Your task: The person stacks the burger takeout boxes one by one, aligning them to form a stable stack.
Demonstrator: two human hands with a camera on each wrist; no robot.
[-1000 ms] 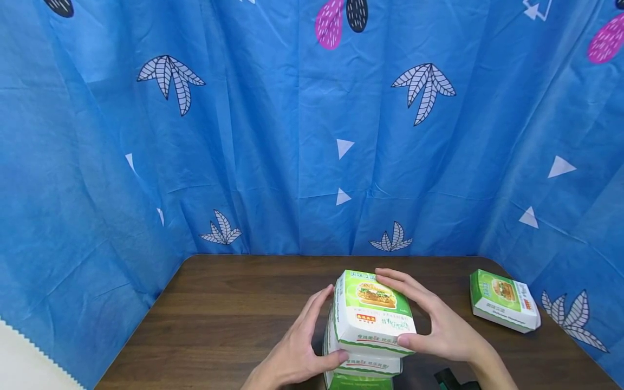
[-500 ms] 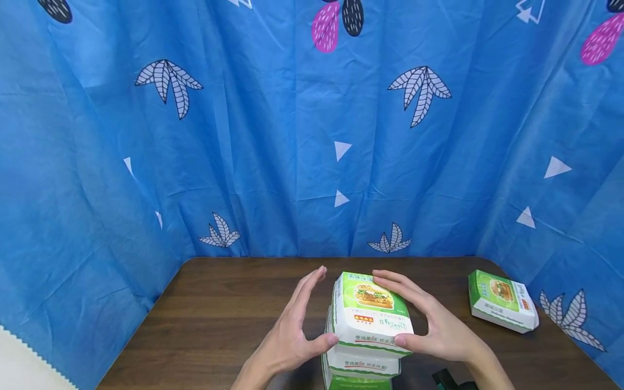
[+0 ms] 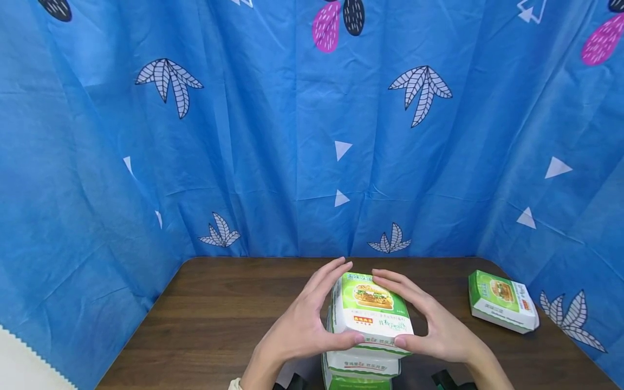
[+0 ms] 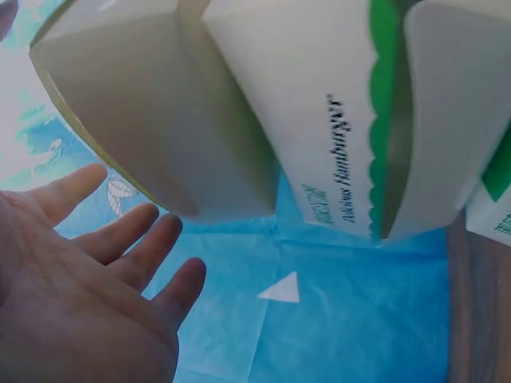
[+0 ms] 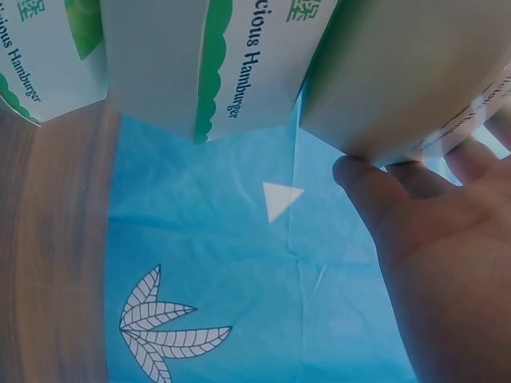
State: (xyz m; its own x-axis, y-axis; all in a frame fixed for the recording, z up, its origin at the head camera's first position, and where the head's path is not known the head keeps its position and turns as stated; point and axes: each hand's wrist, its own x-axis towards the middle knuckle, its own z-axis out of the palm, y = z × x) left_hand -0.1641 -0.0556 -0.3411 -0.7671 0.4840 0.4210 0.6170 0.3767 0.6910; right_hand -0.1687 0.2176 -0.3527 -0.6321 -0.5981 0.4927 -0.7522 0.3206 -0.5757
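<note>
A green-and-white cardboard hamburger box (image 3: 372, 309) tops a stack, tilted slightly askew over another hamburger box (image 3: 363, 365). A green surface (image 3: 358, 384) shows lower in the stack, cut off by the frame's bottom. My right hand (image 3: 434, 330) holds the top box's right side, thumb at the front corner and fingers along the back. At the left side is my left hand (image 3: 307, 330), fingers spread and nearly straight, thumb tip overlapping the front edge. In the left wrist view, the left fingers (image 4: 172, 239) lie right beside the top box's edge.
Another hamburger box (image 3: 504, 303) lies on the brown wooden table (image 3: 219, 325) at the right edge. A patterned blue curtain (image 3: 273, 135) hangs behind and on both sides. Black device parts (image 3: 294, 382) show below the left wrist.
My left hand left the box's side, moved out to the left, then came back in close with its fingers higher. The right hand keeps its hold on the top box.
</note>
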